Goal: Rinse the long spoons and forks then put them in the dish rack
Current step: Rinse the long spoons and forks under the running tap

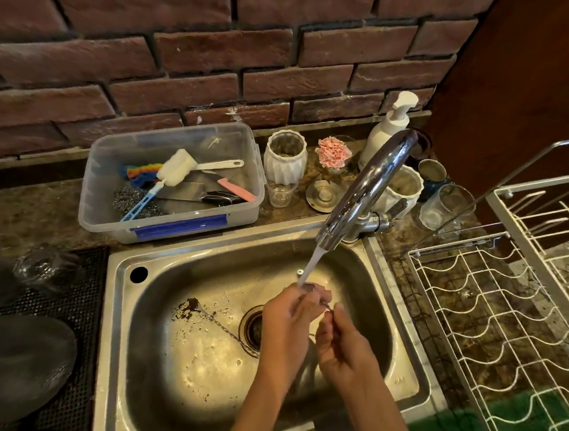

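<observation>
Both my hands are over the steel sink, under the water running from the chrome tap. My left hand and my right hand together grip a thin metal utensil; only a short bit of it shows between the fingers, so I cannot tell if it is a spoon or a fork. Another long utensil with dark residue on its end lies on the sink floor, left of the drain. The white wire dish rack stands to the right of the sink and holds no cutlery that I can see.
A clear plastic tub with brushes, scourers and a knife sits behind the sink. Jars, glasses, a soap pump bottle and a pink flower line the back ledge. A dark mat with glassware and a dark plate lies on the left.
</observation>
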Demonstrator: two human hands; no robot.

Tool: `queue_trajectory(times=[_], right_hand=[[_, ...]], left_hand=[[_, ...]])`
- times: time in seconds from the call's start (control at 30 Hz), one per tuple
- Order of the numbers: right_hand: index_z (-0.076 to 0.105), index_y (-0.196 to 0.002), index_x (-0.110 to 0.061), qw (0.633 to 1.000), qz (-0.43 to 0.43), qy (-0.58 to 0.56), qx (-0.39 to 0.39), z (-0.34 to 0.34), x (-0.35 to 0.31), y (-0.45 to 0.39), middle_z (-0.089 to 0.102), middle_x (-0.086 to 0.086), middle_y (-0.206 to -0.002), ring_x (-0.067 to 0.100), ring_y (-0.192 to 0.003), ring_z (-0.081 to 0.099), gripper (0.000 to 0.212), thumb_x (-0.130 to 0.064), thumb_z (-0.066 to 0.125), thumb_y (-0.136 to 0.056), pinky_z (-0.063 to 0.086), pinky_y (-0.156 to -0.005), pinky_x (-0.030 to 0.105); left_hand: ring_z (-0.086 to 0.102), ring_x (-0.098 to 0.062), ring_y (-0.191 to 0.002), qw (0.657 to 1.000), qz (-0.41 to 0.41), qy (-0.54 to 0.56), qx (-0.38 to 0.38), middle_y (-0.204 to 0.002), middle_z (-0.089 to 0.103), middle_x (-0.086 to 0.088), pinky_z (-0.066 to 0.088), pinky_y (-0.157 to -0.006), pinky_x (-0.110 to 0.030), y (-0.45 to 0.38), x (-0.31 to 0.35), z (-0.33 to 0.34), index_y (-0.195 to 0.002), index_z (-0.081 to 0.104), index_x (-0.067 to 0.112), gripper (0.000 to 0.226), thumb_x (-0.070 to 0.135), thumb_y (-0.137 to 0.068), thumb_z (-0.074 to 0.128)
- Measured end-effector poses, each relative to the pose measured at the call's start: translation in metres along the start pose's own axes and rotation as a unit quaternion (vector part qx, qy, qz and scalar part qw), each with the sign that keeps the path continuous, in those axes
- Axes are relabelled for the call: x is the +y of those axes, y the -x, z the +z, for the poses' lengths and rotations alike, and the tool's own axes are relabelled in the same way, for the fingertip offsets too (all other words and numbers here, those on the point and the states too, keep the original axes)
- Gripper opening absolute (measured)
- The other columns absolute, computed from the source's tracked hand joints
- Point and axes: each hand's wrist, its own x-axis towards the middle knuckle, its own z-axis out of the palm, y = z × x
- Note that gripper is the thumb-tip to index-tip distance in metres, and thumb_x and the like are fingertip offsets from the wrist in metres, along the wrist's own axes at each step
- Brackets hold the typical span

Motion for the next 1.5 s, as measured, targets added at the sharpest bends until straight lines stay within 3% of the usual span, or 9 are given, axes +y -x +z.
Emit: queue_trajectory(times=[0.13, 0.27, 0.33, 0.43, 0.7, 0.97, 1.2, 1.33, 1.5], right_hand=[[0.063, -0.079, 0.000, 0.932, -0.123, 0.335, 0.060, -0.016, 0.002, -0.004, 0.059, 0.008, -0.058, 0.016, -0.044, 0.053, 0.032, -0.027, 0.063, -0.095, 0.047, -0.042, 0.024], [0.066, -0.093, -0.017, 0.746, -0.309, 0.590, 0.019, -0.030, 0.009, -0.009, 0.069, 0.000, -0.086, 0.017, -0.072, 0.069, 0.003, -0.014, 0.065, -0.093, 0.060, -0.066, 0.028], [0.069, -0.103, -0.019, 0.638, -0.352, 0.685, -0.015, -0.035, 0.014, -0.018, 0.068, -0.003, -0.098, 0.013, -0.086, 0.067, 0.014, -0.010, 0.064, -0.093, 0.058, -0.078, 0.028], [0.072, -0.105, -0.016, 0.562, -0.391, 0.728, -0.046, -0.033, 0.017, -0.028, 0.071, -0.003, -0.095, 0.009, -0.085, 0.065, 0.014, -0.013, 0.063, -0.095, 0.055, -0.079, 0.025], [0.070, -0.082, -0.013, 0.599, -0.310, 0.739, 0.001, -0.018, 0.015, -0.077, 0.066, -0.001, -0.069, 0.013, -0.063, 0.061, 0.016, -0.014, 0.061, -0.096, 0.044, -0.054, 0.013], [0.072, -0.087, -0.013, 0.618, -0.237, 0.741, 0.109, -0.029, 0.003, -0.124, 0.067, 0.002, -0.070, 0.021, -0.067, 0.067, 0.013, -0.017, 0.062, -0.095, 0.060, -0.067, 0.039], [0.071, -0.095, -0.008, 0.642, -0.216, 0.724, 0.131, -0.032, 0.010, -0.152, 0.069, 0.008, -0.080, 0.019, -0.070, 0.067, 0.008, -0.010, 0.064, -0.094, 0.056, -0.065, 0.033], [0.071, -0.098, -0.008, 0.649, -0.220, 0.714, 0.147, -0.035, 0.005, -0.155, 0.071, 0.011, -0.084, 0.026, -0.077, 0.069, 0.008, -0.009, 0.066, -0.092, 0.060, -0.076, 0.043], [0.069, -0.106, -0.005, 0.640, -0.188, 0.733, 0.134, -0.045, 0.000, -0.161, 0.071, 0.012, -0.090, 0.025, -0.081, 0.068, 0.015, -0.008, 0.064, -0.092, 0.057, -0.077, 0.039]], left_hand=[[0.073, -0.020, -0.093, 0.998, 0.003, -0.048, 0.039, -0.089, 0.077, -0.001, 0.059, -0.088, -0.038, -0.003, -0.006, 0.002, -0.081, 0.077, 0.021, 0.024, 0.014, -0.099, 0.062], [0.072, -0.015, -0.084, 0.992, -0.006, -0.112, 0.057, -0.082, 0.075, 0.002, 0.060, -0.084, -0.039, -0.004, -0.017, -0.002, -0.083, 0.075, 0.022, 0.023, 0.025, -0.100, 0.060], [0.071, -0.017, -0.079, 0.993, -0.013, -0.106, 0.057, -0.078, 0.074, -0.001, 0.060, -0.080, -0.038, -0.007, -0.019, -0.005, -0.084, 0.074, 0.018, 0.024, 0.026, -0.101, 0.058], [0.069, -0.020, -0.075, 0.993, -0.026, -0.101, 0.050, -0.074, 0.072, -0.002, 0.060, -0.075, -0.037, -0.014, -0.022, -0.007, -0.082, 0.073, 0.019, 0.026, 0.026, -0.102, 0.057], [0.071, -0.022, -0.089, 0.977, -0.125, -0.126, 0.116, -0.096, 0.074, -0.009, 0.062, -0.081, -0.038, -0.040, -0.054, -0.050, -0.094, 0.071, 0.017, 0.017, 0.010, -0.101, 0.057], [0.060, -0.027, -0.067, 0.913, -0.262, -0.087, 0.301, -0.083, 0.069, -0.018, 0.052, -0.064, -0.036, -0.037, -0.113, -0.124, -0.089, 0.068, 0.007, 0.025, 0.002, -0.101, 0.047], [0.071, -0.040, -0.083, 0.890, -0.282, -0.176, 0.312, -0.099, 0.073, -0.025, 0.063, -0.078, -0.048, -0.042, -0.131, -0.153, -0.099, 0.072, 0.003, 0.019, -0.001, -0.099, 0.053], [0.062, -0.027, -0.062, 0.887, -0.288, -0.166, 0.319, -0.087, 0.073, -0.024, 0.054, -0.059, -0.033, -0.046, -0.134, -0.153, -0.086, 0.069, 0.006, 0.024, -0.003, -0.098, 0.050], [0.068, -0.029, -0.063, 0.885, -0.291, -0.191, 0.309, -0.079, 0.073, -0.018, 0.060, -0.061, -0.036, -0.055, -0.136, -0.143, -0.077, 0.066, 0.010, 0.020, 0.002, -0.094, 0.061]])
